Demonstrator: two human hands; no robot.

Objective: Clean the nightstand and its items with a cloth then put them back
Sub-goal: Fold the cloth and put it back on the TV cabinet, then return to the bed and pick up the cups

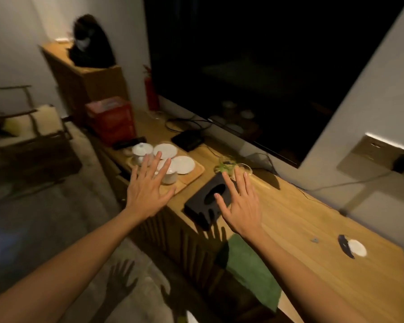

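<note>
Both my hands hover with fingers spread above a long wooden cabinet top [296, 220]. My left hand [147, 187] is over the near end of a wooden tray [191, 176] that carries white cups and saucers [183, 164]. My right hand [239, 201] is above a black tissue box [203, 203] and holds nothing. A green cloth [250, 273] hangs over the cabinet's front edge, below my right forearm. A small glass vase with green stems [229, 166] stands just behind the black box.
A large dark TV [254, 66] fills the wall behind. A black set-top box [188, 139] with cables, a remote [128, 142] and a red box [112, 120] lie at the far end. A white disc on a black base [355, 248] sits near the right end.
</note>
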